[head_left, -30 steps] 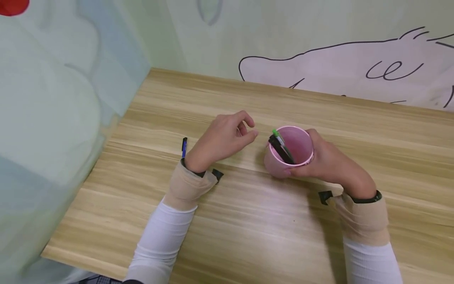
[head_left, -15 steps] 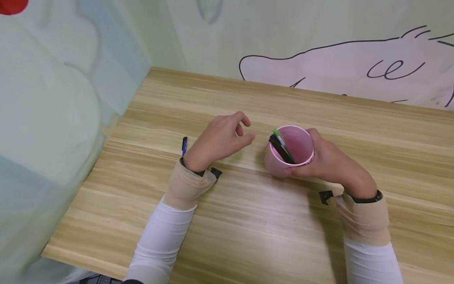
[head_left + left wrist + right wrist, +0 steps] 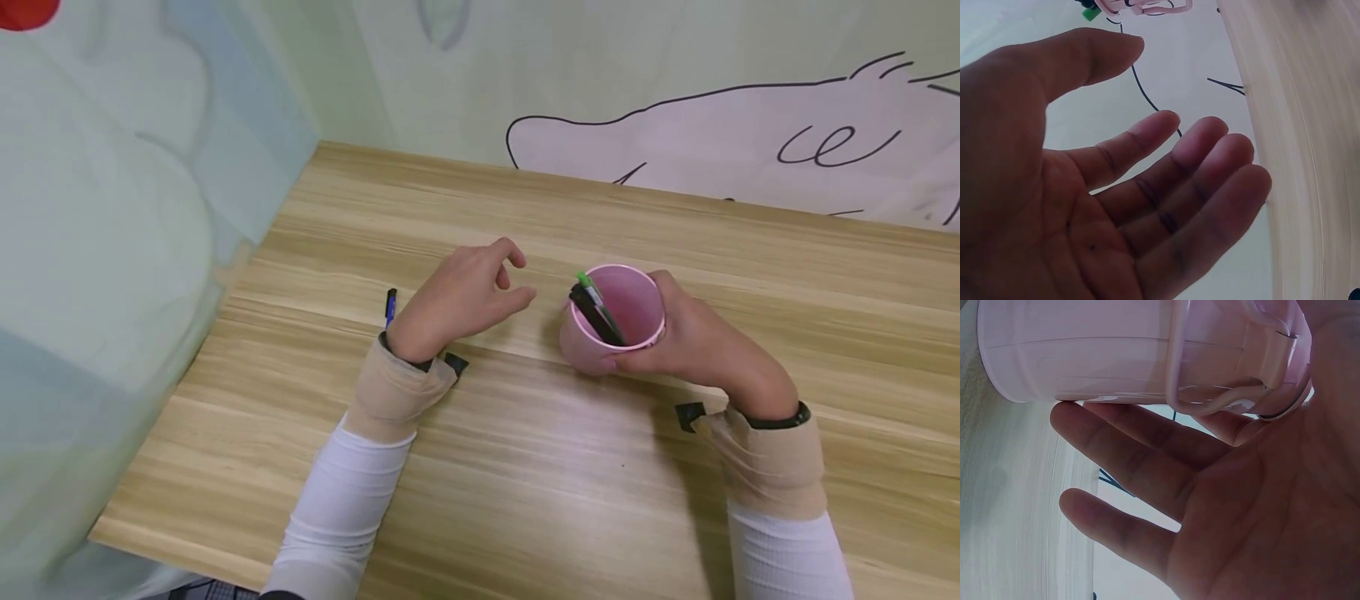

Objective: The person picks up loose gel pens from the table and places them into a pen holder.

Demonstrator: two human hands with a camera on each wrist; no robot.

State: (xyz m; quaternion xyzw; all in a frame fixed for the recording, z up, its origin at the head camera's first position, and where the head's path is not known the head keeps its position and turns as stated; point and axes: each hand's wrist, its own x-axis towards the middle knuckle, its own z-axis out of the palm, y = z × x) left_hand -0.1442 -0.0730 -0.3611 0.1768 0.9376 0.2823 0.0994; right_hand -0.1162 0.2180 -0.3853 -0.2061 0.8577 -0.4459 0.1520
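Note:
My right hand (image 3: pixel 693 346) holds a pink metal bucket (image 3: pixel 581 354) by its right side, the thumb at the near side and fingers along the far side. In the right wrist view the bucket (image 3: pixel 1085 350) shows its wire handle (image 3: pixel 1177 362) folded against the wall. Inside it lean a green-topped pen (image 3: pixel 590 287) and dark pens (image 3: pixel 594 315), tops at the left rim. To the left of the bucket, my left hand (image 3: pixel 461 292) hovers with loosely bent fingers and nothing in them; its bare palm (image 3: pixel 1085 237) shows in the left wrist view.
A blue pen with a black end (image 3: pixel 390 308) lies on the wooden table (image 3: pixel 525 483), left of my left wrist and partly hidden by it. The table's left edge and back edge meet walls with printed drawings (image 3: pixel 712 133).
My left hand has drifted slightly left, away from the bucket, its fingers a little more apart. The right hand and bucket stay in place.

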